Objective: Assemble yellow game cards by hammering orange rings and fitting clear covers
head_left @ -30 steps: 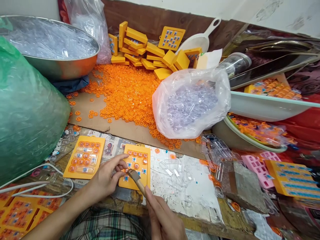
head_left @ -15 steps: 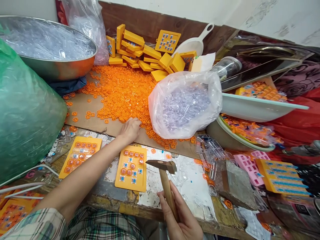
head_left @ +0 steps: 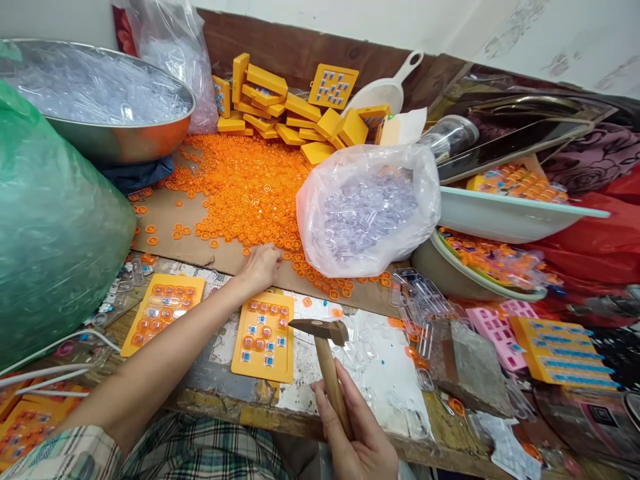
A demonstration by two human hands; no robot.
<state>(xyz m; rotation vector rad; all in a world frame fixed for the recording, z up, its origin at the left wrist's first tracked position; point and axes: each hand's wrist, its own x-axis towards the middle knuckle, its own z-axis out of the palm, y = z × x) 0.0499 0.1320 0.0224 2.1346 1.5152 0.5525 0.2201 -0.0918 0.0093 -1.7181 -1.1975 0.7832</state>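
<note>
From my end, I watch the left hand resting at the near edge of the pile of orange rings; its fingers curl down, and I cannot tell whether that grip pinches a ring. The right hand has its grip wrapped around the hammer by the handle, the head's pointed end overlapping the right edge of the yellow board on the desk. A white plastic bag stands right of the pile.

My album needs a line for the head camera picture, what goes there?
Right hand holding a hammer, left hand at the orange pieces' near edge.
</note>
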